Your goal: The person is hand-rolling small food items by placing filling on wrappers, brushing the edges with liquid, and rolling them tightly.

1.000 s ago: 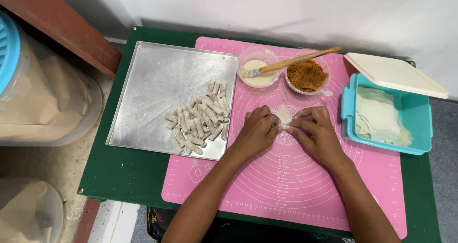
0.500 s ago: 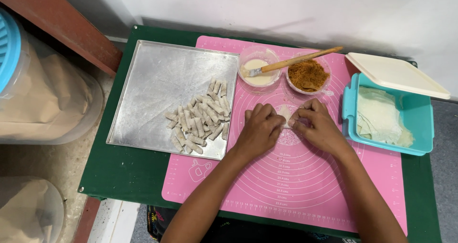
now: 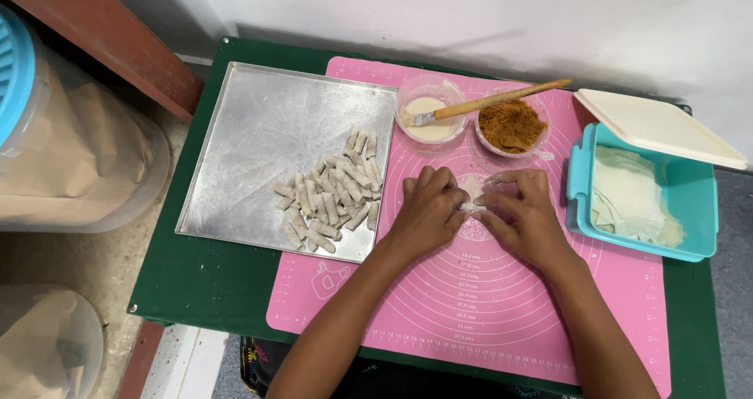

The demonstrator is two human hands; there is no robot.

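Observation:
My left hand and my right hand rest side by side on the pink silicone mat, fingertips pinching a small pale pastry wrapper that lies between them. Most of the wrapper is hidden by my fingers. Just beyond my hands stand a clear bowl of white paste with a wooden-handled brush laid across it, and a clear bowl of brown crumbly filling.
A metal tray on the left holds several small rolled pastries. At right, a turquoise box holds pale wrapper sheets, its cream lid askew. The green table stands against a white wall; plastic containers sit at left.
Both hands have stayed on the wrapper, with the fingers drawing closer together over it. Nothing else has moved.

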